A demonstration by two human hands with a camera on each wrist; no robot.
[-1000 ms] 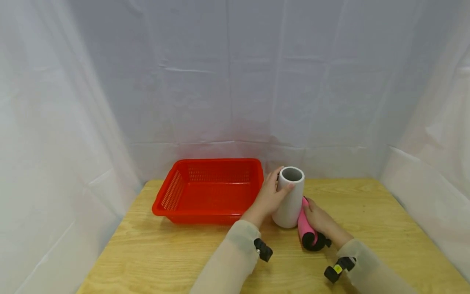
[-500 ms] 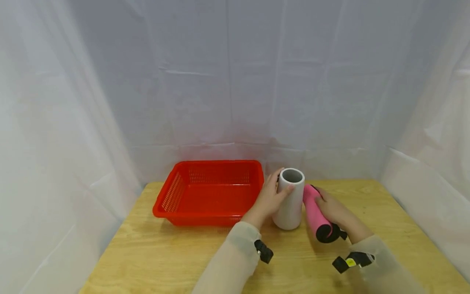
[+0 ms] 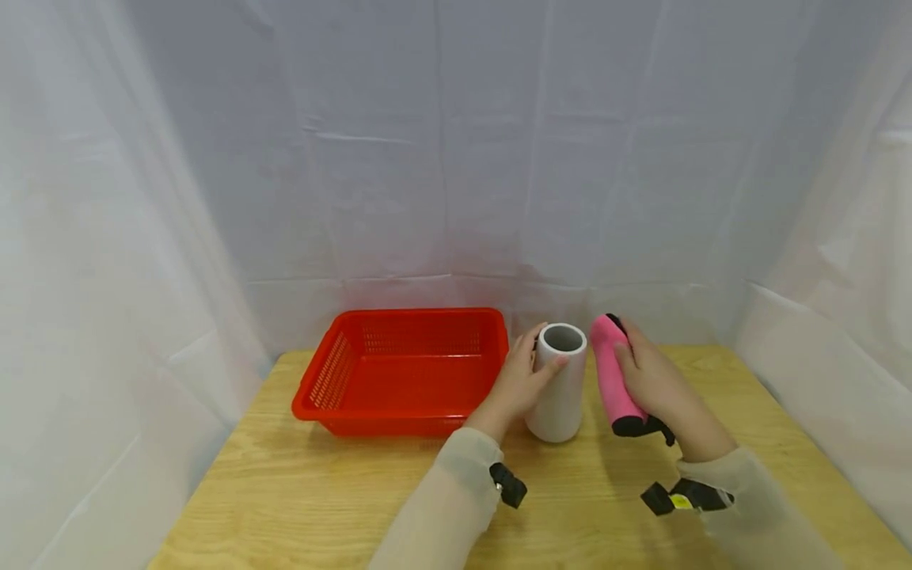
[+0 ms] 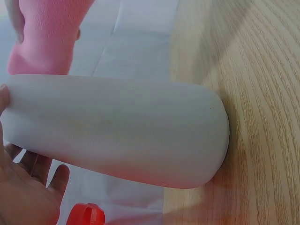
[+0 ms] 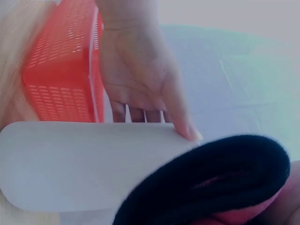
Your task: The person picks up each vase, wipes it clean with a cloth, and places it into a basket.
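Steadiness matters here: the left hand should keep clasping the upright white vase on the surface while the right hand, gripping the pink roll just beside its mouth, aligns it squarely.

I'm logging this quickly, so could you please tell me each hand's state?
Left hand: holding the white vase.
Right hand: holding the pink roll.

No readable text, label, brand, number or sign anywhere.
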